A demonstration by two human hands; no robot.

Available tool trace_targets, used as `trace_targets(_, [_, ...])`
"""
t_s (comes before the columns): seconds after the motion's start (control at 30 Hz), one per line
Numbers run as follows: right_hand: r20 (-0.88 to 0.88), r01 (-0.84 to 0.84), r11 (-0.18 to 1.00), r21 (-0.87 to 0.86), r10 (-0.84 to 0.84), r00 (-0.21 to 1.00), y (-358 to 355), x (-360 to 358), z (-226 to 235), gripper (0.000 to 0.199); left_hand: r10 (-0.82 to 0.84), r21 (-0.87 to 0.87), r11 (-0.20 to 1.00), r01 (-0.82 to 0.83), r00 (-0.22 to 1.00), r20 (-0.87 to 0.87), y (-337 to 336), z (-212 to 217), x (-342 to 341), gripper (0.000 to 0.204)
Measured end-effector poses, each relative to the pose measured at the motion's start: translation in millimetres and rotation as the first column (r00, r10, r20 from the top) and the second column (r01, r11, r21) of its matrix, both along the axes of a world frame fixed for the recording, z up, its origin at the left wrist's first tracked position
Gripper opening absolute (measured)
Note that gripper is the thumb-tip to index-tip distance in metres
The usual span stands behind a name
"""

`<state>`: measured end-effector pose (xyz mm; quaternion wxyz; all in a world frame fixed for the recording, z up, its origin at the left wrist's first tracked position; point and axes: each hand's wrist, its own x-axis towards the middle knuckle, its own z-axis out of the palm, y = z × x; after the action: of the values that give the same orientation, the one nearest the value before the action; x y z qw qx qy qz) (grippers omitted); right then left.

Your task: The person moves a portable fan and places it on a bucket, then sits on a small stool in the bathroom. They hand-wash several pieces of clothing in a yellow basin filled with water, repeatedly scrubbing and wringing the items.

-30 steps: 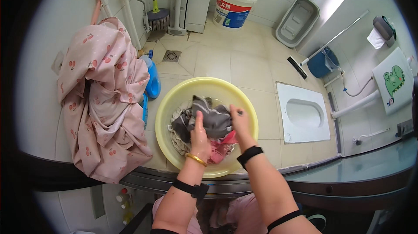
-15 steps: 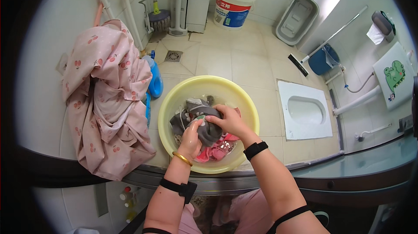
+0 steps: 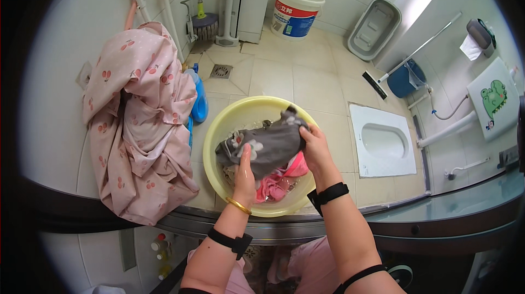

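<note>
A wet dark grey cloth (image 3: 270, 149) with white flowers is stretched out between my hands, over a pale yellow basin (image 3: 212, 184) on the floor. My left hand (image 3: 245, 179) grips its near left part, thumb lying along the top and the fingers hidden beneath. At the cloth's right end my right hand (image 3: 316, 149) pinches the edge between thumb and fingers. Wet pink cloth (image 3: 275, 186) lies below in the basin's water, toward the near right side. Whether the grey cloth is a garment I cannot tell.
Pink cherry-print fabric (image 3: 150, 141) hangs at the left, beside a blue bottle (image 3: 200, 103). Behind the basin are a floor drain (image 3: 221, 71) and a white bucket (image 3: 296, 12). A squat toilet (image 3: 384, 140) is at the right, and a sill (image 3: 213, 223) runs in front.
The grey cloth was bunched between both hands and is now spread wider. My right hand has moved right with its end, while my left has shifted slightly right and nearer.
</note>
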<state>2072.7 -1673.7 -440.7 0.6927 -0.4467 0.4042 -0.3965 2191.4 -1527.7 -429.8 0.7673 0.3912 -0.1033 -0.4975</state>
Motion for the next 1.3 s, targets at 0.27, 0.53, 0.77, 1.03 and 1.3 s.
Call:
trace_targets(0.27, [-0.138,-0.189,0.962,-0.196,0.163,0.977,90.2,4.4,24.0,0.018,-0.248,-0.118,0.964,0.236,0.653,-0.716,-14.5,-58.5,4.7,0.081])
trace_targets(0.53, [-0.594,-0.192,0.776,-0.601,-0.273,0.757,49.2,26.0,-33.0,0.03,-0.287,-0.059,0.945,0.322,0.728,-0.623,-47.5,-63.6,-33.7,0.051])
trace_targets(0.77, [-0.582,-0.384,0.759,-0.526,0.008,0.813,115.5,59.6,-23.8,0.04,-0.511,-0.364,0.859,0.36,0.639,-0.575,-14.2,-108.2,30.7,0.051])
trace_targets(1.03, [-0.18,-0.21,0.973,0.099,0.225,0.958,20.0,14.3,-56.0,0.045,-0.26,-0.067,0.964,0.257,0.867,-0.424,-19.6,-16.1,26.0,0.034])
trace_targets(1.3, [0.105,-0.036,0.976,0.216,0.013,0.994,-2.0,-5.4,-14.1,0.029,-0.168,0.197,0.961,0.195,0.975,-0.145,-6.0,-39.8,37.9,0.028])
